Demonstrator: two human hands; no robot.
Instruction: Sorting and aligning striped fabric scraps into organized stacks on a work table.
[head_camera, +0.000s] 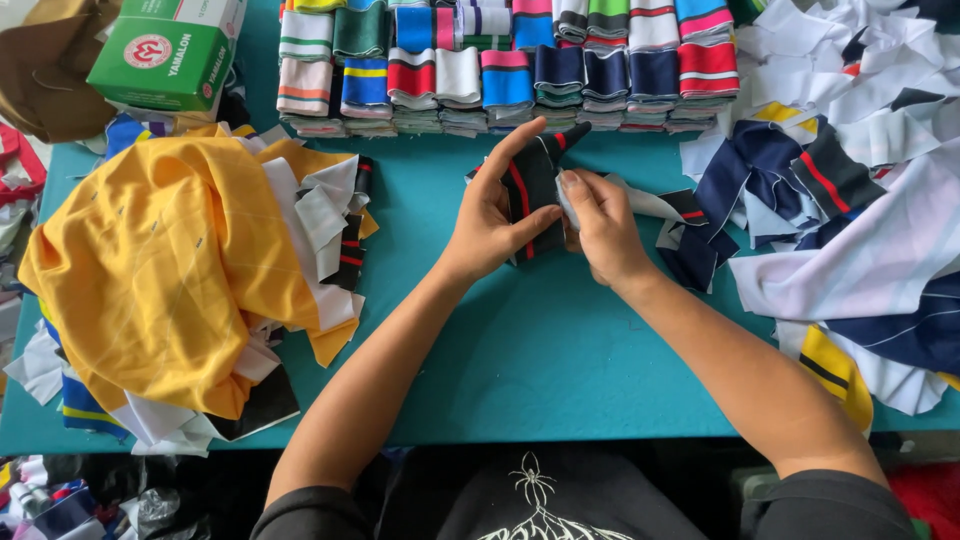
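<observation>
My left hand (490, 215) and my right hand (600, 225) meet over the middle of a teal table (530, 350). Between them they hold a small dark navy knit strip with red stripes (533, 175). The left thumb and forefinger pinch it from the left. On the other side, the right fingers grip its edge together with a white fabric piece (640, 203) that trails off to the right.
Rows of folded striped knit bands (500, 70) line the far edge. A heap of yellow fabric with white and black pieces (170, 270) lies at the left. Loose white, navy and striped cut pieces (850, 190) pile at the right. A green box (165, 50) sits far left.
</observation>
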